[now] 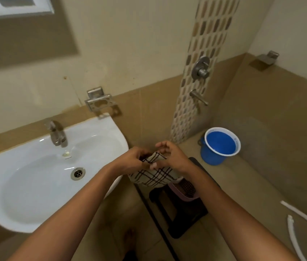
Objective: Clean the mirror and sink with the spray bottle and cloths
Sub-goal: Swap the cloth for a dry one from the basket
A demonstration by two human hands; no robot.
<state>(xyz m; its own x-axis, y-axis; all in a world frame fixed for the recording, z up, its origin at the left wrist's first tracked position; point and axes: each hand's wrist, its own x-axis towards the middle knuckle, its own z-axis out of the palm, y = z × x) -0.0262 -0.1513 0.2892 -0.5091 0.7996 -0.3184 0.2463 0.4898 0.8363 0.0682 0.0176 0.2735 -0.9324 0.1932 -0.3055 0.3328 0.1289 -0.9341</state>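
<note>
Both hands [156,159] hold checked cloth [154,174] between sink [26,185] and blue bucket [220,146].

Left arm: we see it bare, reaching forward from the lower left, forearm rising toward the middle of the view.
Left hand [130,159]: its fingers curl inward, pinching the upper edge of the checked cloth [156,176].
Right arm: bare as well, it comes in from the lower right and angles up to meet the left.
Right hand [169,157]: we see the thumb and fingers [161,146] bent round the cloth's top.
Both hands: close together, almost touching, knuckles turned upward.
</note>
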